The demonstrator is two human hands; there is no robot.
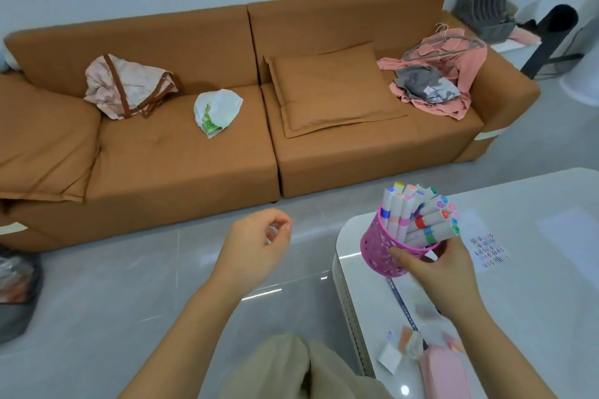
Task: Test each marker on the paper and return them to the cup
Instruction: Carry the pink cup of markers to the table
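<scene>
- Head view, nearest the lens: a beige-trousered knee (285,366) at the bottom edge, and beside it a pink case (444,372) lying on the white table (534,317), with small paper scraps (392,356) just beside the case.
- Right hand (444,275): thumb and fingers wrapped round the pink mesh cup (382,246), at the table's near-left corner. The cup is tilted, its mouth leaning right. Whether its base touches the tabletop cannot be told.
- Markers (421,217): a full bunch sits in the cup, caps up and fanned towards the right. None lies loose on the table.
- Left hand (256,243): off the table, over the floor, fingers curled in with the tips close to the thumb. Whether it pinches something small cannot be told.
- Paper (486,249): flat on the table just right of the cup, carrying several rows of coloured strokes.
- Judgement: testing looks largely done, with the markers back in the cup. The step in hand is handling the cup itself.
- Next move calls for righting the cup and seating it flat, well in from the edge. Tilted this far, the markers could slide out.
- In the way: a thin dark strip (402,301) on the table below the cup.
- Beyond: a brown sofa (181,155) bearing a cushion (330,91), a plastic bag (217,110) and heaped clothes (434,81).
</scene>
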